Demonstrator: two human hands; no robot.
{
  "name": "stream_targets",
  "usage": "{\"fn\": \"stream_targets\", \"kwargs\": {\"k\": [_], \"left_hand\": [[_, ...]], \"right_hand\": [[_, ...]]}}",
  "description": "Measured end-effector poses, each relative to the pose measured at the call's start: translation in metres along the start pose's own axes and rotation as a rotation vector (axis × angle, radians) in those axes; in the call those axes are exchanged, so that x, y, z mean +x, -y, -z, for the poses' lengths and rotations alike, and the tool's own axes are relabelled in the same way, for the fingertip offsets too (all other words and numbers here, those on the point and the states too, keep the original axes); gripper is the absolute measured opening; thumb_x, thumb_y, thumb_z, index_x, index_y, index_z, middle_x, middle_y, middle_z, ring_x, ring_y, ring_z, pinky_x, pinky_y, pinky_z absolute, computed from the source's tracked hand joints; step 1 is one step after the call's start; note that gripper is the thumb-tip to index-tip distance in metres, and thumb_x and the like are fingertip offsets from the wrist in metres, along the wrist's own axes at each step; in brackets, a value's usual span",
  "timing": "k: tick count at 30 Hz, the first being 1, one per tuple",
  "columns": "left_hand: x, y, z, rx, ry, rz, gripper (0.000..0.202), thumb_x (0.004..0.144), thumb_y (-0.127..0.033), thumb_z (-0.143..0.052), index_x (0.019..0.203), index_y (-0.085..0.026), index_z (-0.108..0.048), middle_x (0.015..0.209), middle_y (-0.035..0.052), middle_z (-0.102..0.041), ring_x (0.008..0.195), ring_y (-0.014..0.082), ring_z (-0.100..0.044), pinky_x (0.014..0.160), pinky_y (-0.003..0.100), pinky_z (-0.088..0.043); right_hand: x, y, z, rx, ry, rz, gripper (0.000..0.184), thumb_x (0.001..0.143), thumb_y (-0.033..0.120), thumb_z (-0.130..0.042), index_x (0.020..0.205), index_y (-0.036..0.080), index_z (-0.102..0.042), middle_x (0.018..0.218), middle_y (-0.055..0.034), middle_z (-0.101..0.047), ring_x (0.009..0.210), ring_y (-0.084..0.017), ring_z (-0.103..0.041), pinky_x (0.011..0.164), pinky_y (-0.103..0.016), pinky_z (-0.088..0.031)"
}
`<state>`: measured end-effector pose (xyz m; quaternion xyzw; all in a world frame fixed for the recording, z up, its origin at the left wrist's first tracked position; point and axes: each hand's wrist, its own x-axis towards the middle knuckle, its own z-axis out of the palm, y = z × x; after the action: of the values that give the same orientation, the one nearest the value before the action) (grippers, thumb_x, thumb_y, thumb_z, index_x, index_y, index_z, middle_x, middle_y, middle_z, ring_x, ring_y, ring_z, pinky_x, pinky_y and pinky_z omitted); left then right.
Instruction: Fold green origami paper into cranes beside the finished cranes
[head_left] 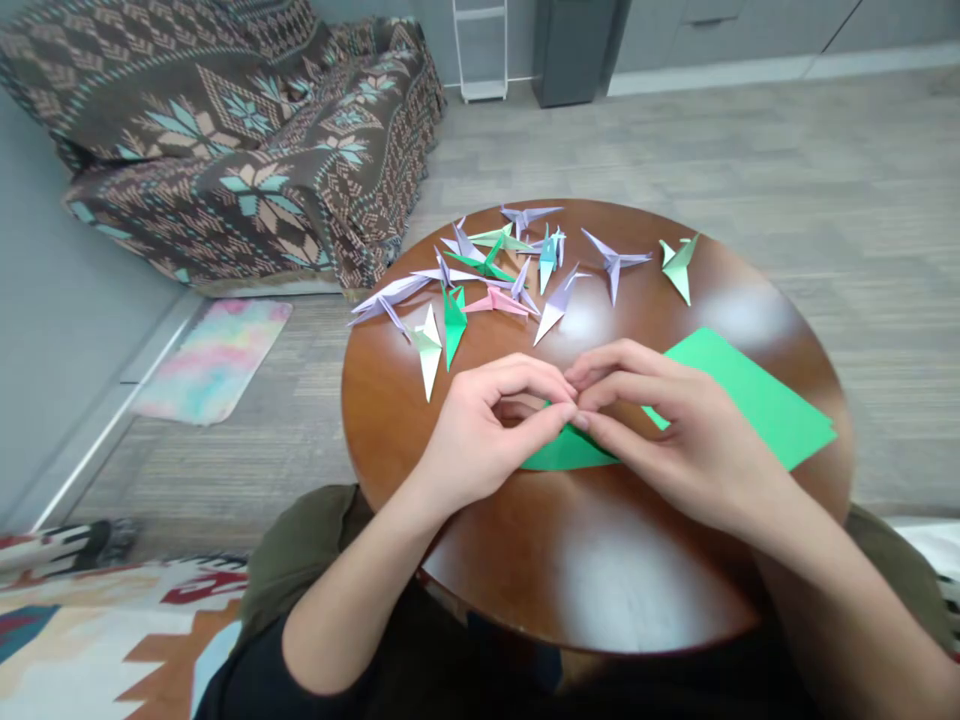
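A green sheet of paper (566, 455) lies under both hands near the middle of the round table, its upper part raised between the fingertips. My left hand (495, 410) pinches it from the left, thumb against fingers. From the right, my right hand (660, 415) pinches the same paper, and the fingertips of both hands meet. The fingers cover the exact fold. Flat beside my right hand lies more green paper (739, 390), partly hidden by that hand. Beyond the hands stand several folded paper cranes, among them a green crane (454, 322) and a pink crane (499, 302).
The brown round table (600, 580) has a curved edge close to my lap. Toward the far right stand a purple crane (615, 262) and a pale green crane (678, 268). A sofa with a patterned cover (255, 150) and a pastel mat (214, 360) are on the left.
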<state>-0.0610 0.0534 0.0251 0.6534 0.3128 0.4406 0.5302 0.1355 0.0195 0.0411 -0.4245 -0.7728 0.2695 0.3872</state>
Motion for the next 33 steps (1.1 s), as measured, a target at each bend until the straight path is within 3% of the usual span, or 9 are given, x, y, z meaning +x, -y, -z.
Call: {"fn": "stream_targets", "kwargs": {"k": [11,16,21,23,25,27,30,33], "left_hand": [[-0.0002,0.0022,-0.0015,0.02,-0.066,-0.073,0.005,0.081,-0.018,-0.083,0.08,-0.015,-0.079,0.093,0.0075,-0.076,0.082,0.015,-0.071,0.065,0.02,-0.056],[0.0013,0.0019,-0.0007,-0.03,-0.039,-0.006,0.009,0.082,-0.02,-0.083,0.088,-0.015,-0.079,0.093,0.0065,-0.075,0.082,0.0146,-0.071,0.07,0.021,-0.057],[0.0012,0.0028,0.0005,0.006,-0.043,0.034,0.015,0.081,-0.019,-0.083,0.095,-0.016,-0.078,0.078,0.0014,-0.072,0.062,0.0084,-0.054,0.055,0.019,-0.042],[0.0006,0.0028,0.0003,-0.002,-0.07,0.036,0.014,0.08,-0.019,-0.084,0.092,-0.016,-0.078,0.07,-0.001,-0.066,0.056,0.0073,-0.046,0.05,0.02,-0.034],[-0.0002,0.0025,0.0,-0.013,-0.076,0.049,0.012,0.08,-0.02,-0.084,0.089,-0.016,-0.078,0.062,-0.0033,-0.059,0.052,0.0069,-0.041,0.047,0.021,-0.03],[-0.0009,0.002,-0.0001,-0.014,-0.072,0.059,0.011,0.079,-0.02,-0.084,0.087,-0.016,-0.077,0.061,-0.0034,-0.058,0.052,0.0072,-0.043,0.048,0.02,-0.032],[-0.0013,0.0016,0.0009,-0.014,-0.069,0.056,0.011,0.078,-0.019,-0.085,0.085,-0.016,-0.077,0.071,-0.0005,-0.068,0.059,0.0094,-0.056,0.053,0.02,-0.042],[-0.0009,0.0017,0.0022,-0.027,-0.057,0.047,0.01,0.079,-0.017,-0.083,0.086,-0.016,-0.076,0.079,0.0013,-0.074,0.067,0.0111,-0.065,0.06,0.018,-0.05]], "right_hand": [[-0.0002,0.0025,0.0002,0.018,0.022,-0.022,0.011,0.097,0.013,-0.063,0.088,0.02,-0.065,0.108,-0.0086,-0.071,0.097,-0.022,-0.071,0.085,-0.035,-0.053],[-0.0008,0.0017,0.0016,0.009,0.048,-0.085,0.008,0.098,0.016,-0.062,0.091,0.02,-0.063,0.097,-0.0056,-0.074,0.091,-0.022,-0.072,0.08,-0.033,-0.052],[-0.0031,0.0044,0.0026,-0.033,0.056,-0.159,0.009,0.099,0.022,-0.061,0.092,0.022,-0.065,0.084,-0.0022,-0.072,0.079,-0.02,-0.071,0.07,-0.03,-0.05],[-0.0036,0.0061,0.0021,0.027,0.034,-0.172,0.004,0.098,0.026,-0.066,0.1,0.023,-0.065,0.091,-0.0024,-0.074,0.087,-0.021,-0.072,0.076,-0.03,-0.053],[-0.0034,0.0071,0.0013,0.107,0.015,-0.177,0.023,0.093,0.03,-0.074,0.113,0.024,-0.063,0.102,-0.0031,-0.075,0.099,-0.023,-0.072,0.082,-0.031,-0.055],[-0.0026,0.0069,0.0007,0.109,0.017,-0.189,0.031,0.09,0.031,-0.078,0.116,0.024,-0.063,0.103,-0.0029,-0.076,0.098,-0.023,-0.072,0.079,-0.03,-0.055],[-0.0009,0.0053,0.0015,-0.001,0.036,-0.185,0.013,0.092,0.031,-0.075,0.1,0.023,-0.068,0.088,-0.0004,-0.075,0.078,-0.019,-0.069,0.068,-0.029,-0.05],[0.0003,0.0041,0.0039,-0.051,0.039,-0.16,0.008,0.094,0.028,-0.072,0.092,0.021,-0.069,0.079,0.0019,-0.071,0.066,-0.014,-0.061,0.061,-0.027,-0.045]]}}
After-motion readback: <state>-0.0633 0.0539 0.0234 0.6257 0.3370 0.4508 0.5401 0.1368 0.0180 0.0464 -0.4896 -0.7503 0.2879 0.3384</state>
